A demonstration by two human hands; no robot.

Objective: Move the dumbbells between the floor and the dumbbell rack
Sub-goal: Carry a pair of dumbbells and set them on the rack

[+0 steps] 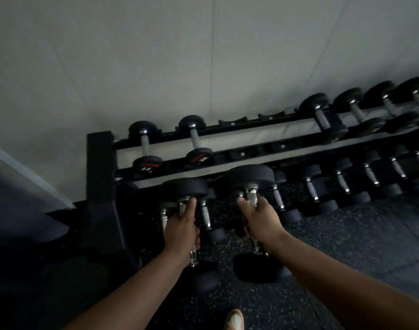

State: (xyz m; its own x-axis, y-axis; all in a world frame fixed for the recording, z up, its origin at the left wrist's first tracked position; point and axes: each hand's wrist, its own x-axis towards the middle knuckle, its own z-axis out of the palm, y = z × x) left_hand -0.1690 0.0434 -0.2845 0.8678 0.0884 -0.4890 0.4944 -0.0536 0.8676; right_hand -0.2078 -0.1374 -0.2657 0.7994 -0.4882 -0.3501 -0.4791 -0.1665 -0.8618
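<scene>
Two dumbbells held in front of the rack

The left hand (181, 228) gripped the chrome handle of the left dumbbell (183, 190), and the right hand (261, 217) gripped the right dumbbell (250, 176). Both weights hung above the speckled floor (346, 239), just before the lower tier of the dumbbell rack (100, 167).

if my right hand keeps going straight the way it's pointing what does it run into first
Probably the rack's front rail, near the empty saddles. The right hand has a grip on a dumbbell whose far head leads toward it, though depth is unclear.
</scene>
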